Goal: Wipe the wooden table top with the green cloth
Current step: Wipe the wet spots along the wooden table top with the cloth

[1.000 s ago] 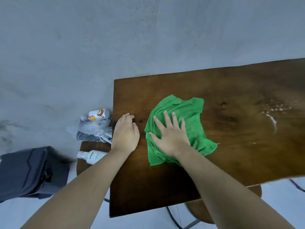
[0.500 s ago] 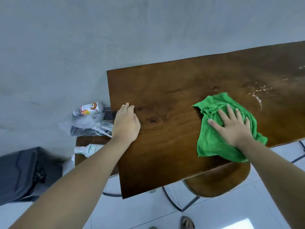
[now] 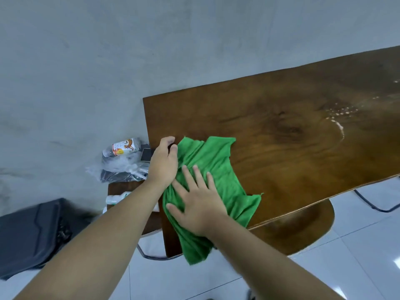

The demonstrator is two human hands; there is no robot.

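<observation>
The green cloth [image 3: 218, 167] lies bunched at the near left corner of the wooden table top [image 3: 281, 126], and its lower end hangs over the table's front edge. My right hand [image 3: 194, 206] presses flat on the cloth with the fingers spread. At the table's left edge, my left hand [image 3: 163, 163] has its fingers curled into the cloth's left side, where the folds gather. White droplets and a curved wet streak [image 3: 338, 120] sit on the wood further right.
A low stool [image 3: 121, 187] left of the table holds a plastic bag [image 3: 121, 167], a labelled bottle [image 3: 124, 147], a phone [image 3: 146, 154] and a white bottle [image 3: 115, 198]. A black bag [image 3: 30, 230] lies on the floor. A round wooden stool [image 3: 303, 226] stands under the table. The grey wall is close behind.
My right hand has swept the cloth from the table's right part back to the near left corner. My left hand went from lying flat on the wood to curling into the cloth's edge.
</observation>
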